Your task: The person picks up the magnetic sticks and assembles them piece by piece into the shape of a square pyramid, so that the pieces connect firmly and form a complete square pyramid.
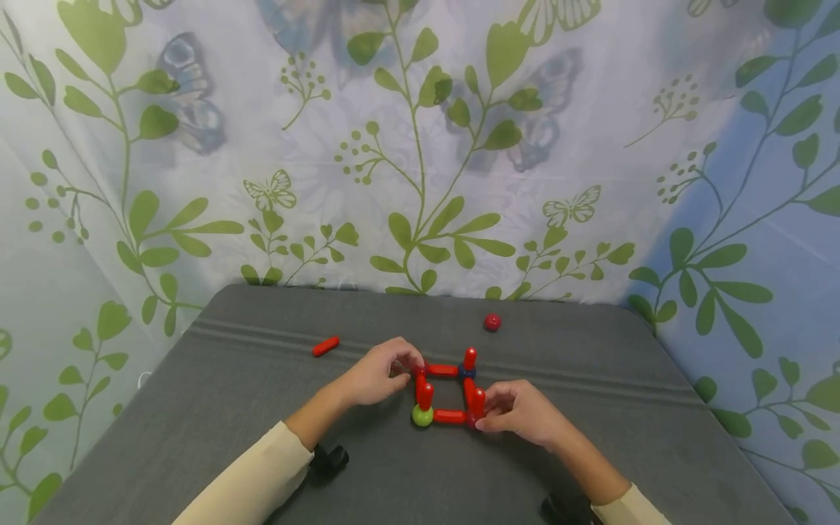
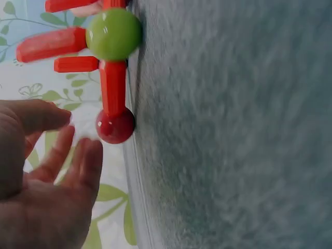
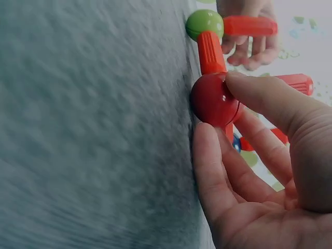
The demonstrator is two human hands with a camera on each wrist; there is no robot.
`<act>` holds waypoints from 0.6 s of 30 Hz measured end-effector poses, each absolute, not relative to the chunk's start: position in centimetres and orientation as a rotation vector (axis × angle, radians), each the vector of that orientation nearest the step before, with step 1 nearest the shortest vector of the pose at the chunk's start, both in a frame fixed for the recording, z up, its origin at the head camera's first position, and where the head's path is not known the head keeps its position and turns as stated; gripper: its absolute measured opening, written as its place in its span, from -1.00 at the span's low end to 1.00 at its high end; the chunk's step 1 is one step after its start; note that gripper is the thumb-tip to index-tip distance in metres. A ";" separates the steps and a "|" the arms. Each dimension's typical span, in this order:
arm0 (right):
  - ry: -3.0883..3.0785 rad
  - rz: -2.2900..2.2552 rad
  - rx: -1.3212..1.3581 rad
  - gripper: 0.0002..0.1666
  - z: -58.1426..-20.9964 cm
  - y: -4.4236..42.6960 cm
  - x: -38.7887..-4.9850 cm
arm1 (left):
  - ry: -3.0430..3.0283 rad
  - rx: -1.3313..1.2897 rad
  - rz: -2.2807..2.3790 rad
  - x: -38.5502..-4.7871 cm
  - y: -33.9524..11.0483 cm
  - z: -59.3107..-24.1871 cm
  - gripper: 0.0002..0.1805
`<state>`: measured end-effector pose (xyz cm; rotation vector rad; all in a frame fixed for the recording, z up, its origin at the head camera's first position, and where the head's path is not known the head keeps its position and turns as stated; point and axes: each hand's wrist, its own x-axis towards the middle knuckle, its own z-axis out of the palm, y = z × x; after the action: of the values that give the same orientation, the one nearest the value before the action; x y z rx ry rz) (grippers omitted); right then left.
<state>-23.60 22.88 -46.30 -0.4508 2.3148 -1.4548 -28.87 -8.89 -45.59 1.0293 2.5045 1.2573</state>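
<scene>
A square frame of red rods and balls lies on the grey table. Its corners are a green ball near left, a blue ball far right, and red balls at the other two. Red rods stand upright on the green, blue and near-right balls. My right hand pinches the near-right red ball between thumb and fingers. At the far-left red ball, my left hand has its fingers loosely bent; in the left wrist view they hover beside the ball, holding nothing.
A loose red rod lies on the table, left of the frame. Toward the back edge sits a loose red ball. Behind the table hangs a leaf-and-butterfly patterned curtain.
</scene>
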 end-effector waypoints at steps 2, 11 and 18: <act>2.305 -1.437 -0.461 -0.72 -46.1 23.0 -24.0 | 2.560 1.032 1.165 -29.3 -9.0 -45.8 -0.68; 2.417 -1.400 -0.399 -0.66 -46.1 23.4 -25.4 | 2.626 1.023 0.882 -30.3 -9.2 -45.8 -0.70; 2.495 -1.426 -0.277 -0.71 -46.3 23.0 -24.7 | 2.683 0.946 0.847 -29.5 -9.6 -45.6 -0.73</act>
<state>-24.74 22.97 -46.35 -0.2769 2.4950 -1.4264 -29.48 -9.59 -45.60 0.9456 2.6826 0.8469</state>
